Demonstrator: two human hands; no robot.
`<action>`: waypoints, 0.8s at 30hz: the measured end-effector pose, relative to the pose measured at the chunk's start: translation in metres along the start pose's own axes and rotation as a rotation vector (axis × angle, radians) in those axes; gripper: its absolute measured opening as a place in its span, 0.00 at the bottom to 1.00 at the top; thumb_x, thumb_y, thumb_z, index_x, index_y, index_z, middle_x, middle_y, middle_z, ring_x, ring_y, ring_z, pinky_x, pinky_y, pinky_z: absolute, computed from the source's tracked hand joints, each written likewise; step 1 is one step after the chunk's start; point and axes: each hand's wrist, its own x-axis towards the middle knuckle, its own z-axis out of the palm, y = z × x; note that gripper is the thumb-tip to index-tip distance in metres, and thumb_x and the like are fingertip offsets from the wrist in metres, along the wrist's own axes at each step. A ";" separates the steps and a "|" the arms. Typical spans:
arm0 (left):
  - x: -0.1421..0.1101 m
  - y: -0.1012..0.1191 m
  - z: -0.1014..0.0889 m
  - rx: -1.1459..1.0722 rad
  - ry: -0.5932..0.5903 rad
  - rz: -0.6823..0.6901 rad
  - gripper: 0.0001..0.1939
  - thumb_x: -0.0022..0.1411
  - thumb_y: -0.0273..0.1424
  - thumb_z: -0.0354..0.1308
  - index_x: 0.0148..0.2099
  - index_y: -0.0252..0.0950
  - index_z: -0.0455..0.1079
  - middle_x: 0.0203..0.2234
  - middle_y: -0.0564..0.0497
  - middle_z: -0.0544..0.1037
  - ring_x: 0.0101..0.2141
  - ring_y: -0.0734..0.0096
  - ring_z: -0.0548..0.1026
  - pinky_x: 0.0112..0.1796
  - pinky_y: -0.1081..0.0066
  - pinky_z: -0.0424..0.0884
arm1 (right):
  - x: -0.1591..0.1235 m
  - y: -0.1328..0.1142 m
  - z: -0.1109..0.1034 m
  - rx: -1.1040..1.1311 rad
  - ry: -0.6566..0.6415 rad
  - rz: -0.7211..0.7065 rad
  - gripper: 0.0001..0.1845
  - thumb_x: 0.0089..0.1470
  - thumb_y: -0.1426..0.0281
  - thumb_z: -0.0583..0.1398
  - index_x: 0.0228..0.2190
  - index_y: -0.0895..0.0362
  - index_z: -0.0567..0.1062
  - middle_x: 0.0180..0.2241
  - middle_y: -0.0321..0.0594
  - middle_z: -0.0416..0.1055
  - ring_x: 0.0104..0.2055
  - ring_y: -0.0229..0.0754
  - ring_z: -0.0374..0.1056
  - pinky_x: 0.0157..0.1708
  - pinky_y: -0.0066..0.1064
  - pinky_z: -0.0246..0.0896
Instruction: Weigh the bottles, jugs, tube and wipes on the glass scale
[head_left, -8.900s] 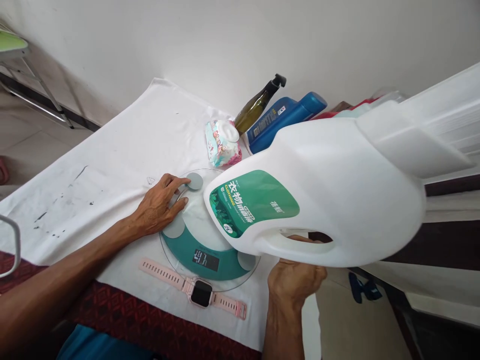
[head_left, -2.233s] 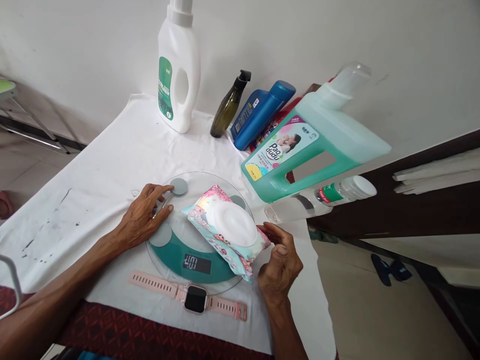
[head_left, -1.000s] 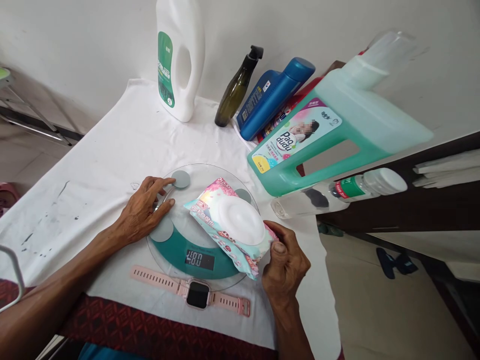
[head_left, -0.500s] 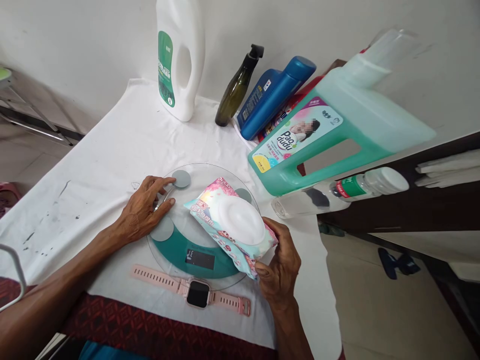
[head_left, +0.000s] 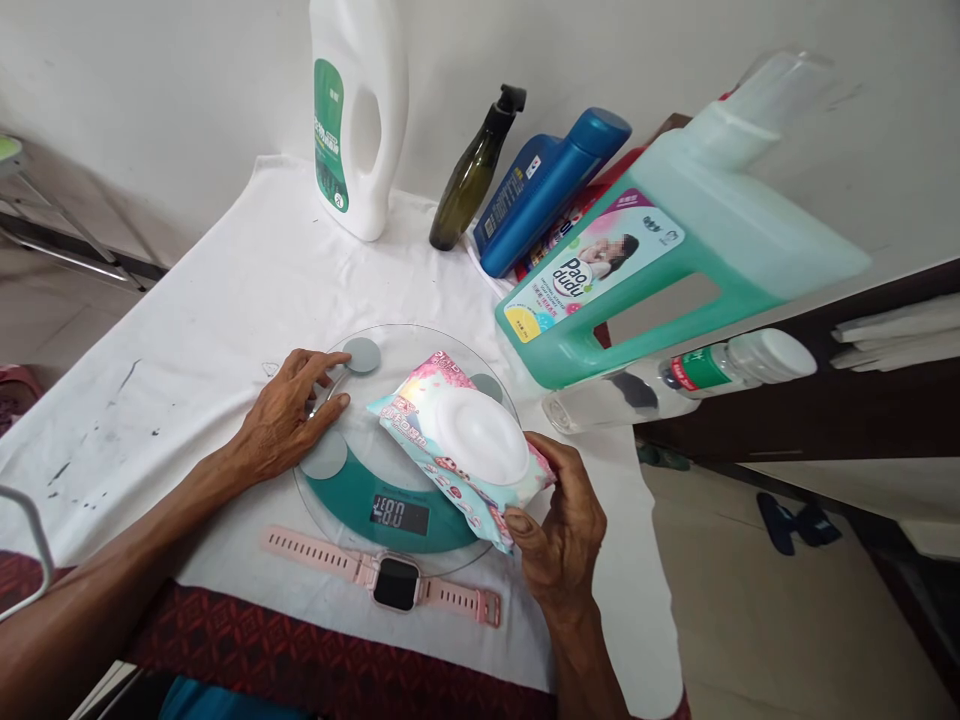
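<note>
Wipes pack [head_left: 465, 440] located over the right half of the round glass scale [head_left: 352, 512], lid face up. Long axis diagonal: one end toward the far left, the other toward the near right — into the right hand [head_left: 561, 525]. Right thumb lies along the pack's near corner, fingers on its far side; the grip is closed round that end. Whether the whole underside rests on the glass cannot be told.

Left hand [head_left: 289, 415] at the scale's left rim, thumb and forefinger parted, nothing gripped between them.

Surroundings: pink watch [head_left: 395, 583] laid out flat along the scale's near edge. Green jug [head_left: 690, 220] and clear bottle [head_left: 626, 400] stand just beyond the right hand, crowding that side. Farther back — dark pump bottle [head_left: 469, 185], blue bottles [head_left: 555, 200], white jug [head_left: 345, 120]. Pack hides part of the scale's right side; its display [head_left: 400, 515] is uncovered.
</note>
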 end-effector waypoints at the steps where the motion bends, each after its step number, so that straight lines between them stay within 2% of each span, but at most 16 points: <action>1: 0.000 0.000 0.000 0.000 0.000 0.001 0.23 0.74 0.43 0.54 0.67 0.46 0.67 0.52 0.45 0.72 0.45 0.60 0.78 0.43 0.57 0.81 | 0.000 0.000 0.000 -0.003 -0.004 0.000 0.34 0.60 0.42 0.59 0.55 0.54 0.73 0.47 0.46 0.75 0.47 0.53 0.73 0.45 0.44 0.71; 10: -0.001 0.000 0.000 0.005 0.001 0.006 0.22 0.74 0.42 0.54 0.67 0.47 0.67 0.51 0.46 0.71 0.45 0.62 0.77 0.42 0.59 0.79 | -0.005 0.003 0.002 -0.038 0.009 -0.095 0.38 0.63 0.39 0.55 0.60 0.53 0.71 0.52 0.49 0.73 0.51 0.55 0.72 0.48 0.46 0.70; 14: -0.001 -0.001 0.000 0.012 0.013 0.022 0.22 0.74 0.42 0.54 0.67 0.46 0.67 0.50 0.46 0.72 0.43 0.63 0.77 0.43 0.59 0.79 | -0.003 0.003 0.001 -0.031 -0.041 -0.073 0.42 0.60 0.36 0.56 0.61 0.54 0.70 0.53 0.49 0.73 0.52 0.56 0.73 0.49 0.47 0.71; 19: -0.001 0.000 0.000 0.013 0.011 0.018 0.23 0.74 0.42 0.54 0.67 0.46 0.67 0.50 0.46 0.72 0.43 0.62 0.77 0.42 0.59 0.79 | -0.001 0.001 -0.001 -0.014 -0.108 -0.051 0.53 0.52 0.30 0.58 0.64 0.55 0.66 0.55 0.52 0.72 0.54 0.59 0.73 0.50 0.50 0.73; 21: 0.000 0.000 0.000 0.012 0.012 0.018 0.23 0.74 0.42 0.54 0.67 0.46 0.67 0.50 0.46 0.72 0.43 0.62 0.77 0.42 0.59 0.80 | -0.001 0.000 -0.002 -0.010 -0.119 -0.047 0.54 0.51 0.30 0.60 0.65 0.54 0.65 0.57 0.52 0.71 0.56 0.60 0.72 0.51 0.50 0.73; 24: 0.000 0.002 -0.001 0.010 0.006 0.013 0.23 0.73 0.42 0.54 0.66 0.45 0.67 0.50 0.45 0.72 0.43 0.62 0.77 0.42 0.58 0.80 | 0.000 -0.003 -0.005 -0.011 -0.146 -0.015 0.51 0.51 0.36 0.65 0.64 0.54 0.65 0.57 0.52 0.71 0.56 0.60 0.73 0.51 0.50 0.73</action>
